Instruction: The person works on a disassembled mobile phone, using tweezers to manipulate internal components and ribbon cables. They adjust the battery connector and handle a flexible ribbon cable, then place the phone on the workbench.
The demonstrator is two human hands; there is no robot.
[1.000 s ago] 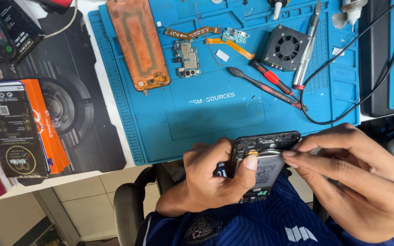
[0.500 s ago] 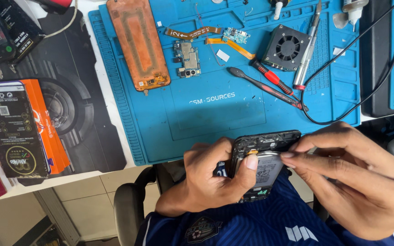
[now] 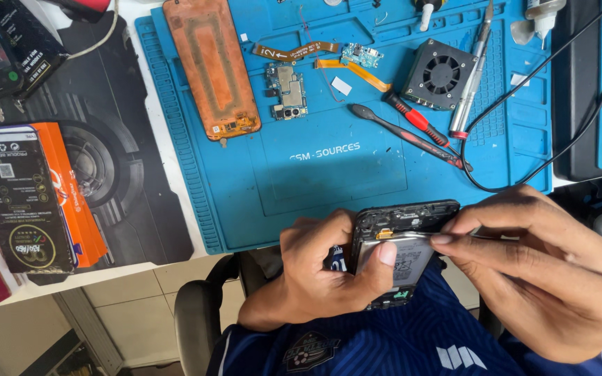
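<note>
My left hand (image 3: 322, 275) grips an opened black phone (image 3: 402, 240) over my lap, thumb pressed on its grey battery. My right hand (image 3: 545, 271) pinches a thin metal tool against the phone's upper right edge. On the blue work mat (image 3: 329, 167) lie an orange back cover (image 3: 212, 66), a small circuit board (image 3: 287, 90), flex cables (image 3: 297, 50), a red-handled screwdriver (image 3: 419, 125) and a black pry tool (image 3: 391, 129).
A small square fan (image 3: 442, 74) and a silver pen-shaped tool (image 3: 469, 76) rest at the mat's right. A black cable (image 3: 524, 97) loops across it. An orange and black box (image 3: 29, 195) sits on a dark mat (image 3: 127, 167) at left. My chair's armrest (image 3: 200, 313) shows below.
My right hand's fingers have shifted slightly along the phone's top right edge. The left hand and phone stay put.
</note>
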